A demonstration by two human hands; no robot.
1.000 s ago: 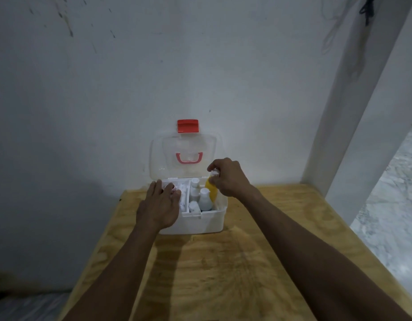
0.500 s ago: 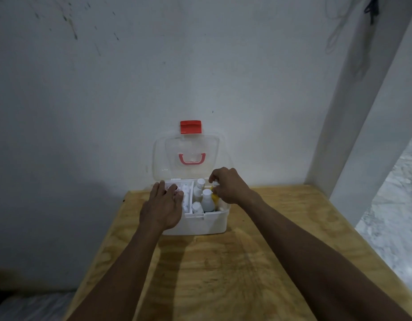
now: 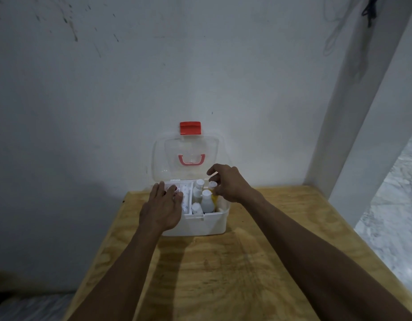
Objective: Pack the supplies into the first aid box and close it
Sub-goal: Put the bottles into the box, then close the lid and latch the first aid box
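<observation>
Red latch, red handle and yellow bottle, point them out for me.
red latch [image 3: 190, 128], head view, middle of its face.
red handle [image 3: 191, 159], head view, its lower bar.
yellow bottle [image 3: 214, 198], head view, its yellow side.

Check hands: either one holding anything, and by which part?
Neither. Right hand hovers above the yellow bottle, fingers off its cap; left hand lies flat on the tray.

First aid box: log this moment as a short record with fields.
box: first aid box, white, on wooden table
lid: clear lid upright, open, red latch on top
contents: white bottles and yellow bottle, standing
left hand: flat on the left compartment
right hand: fingers loosely curled over yellow bottle's cap, grip unclear
</observation>
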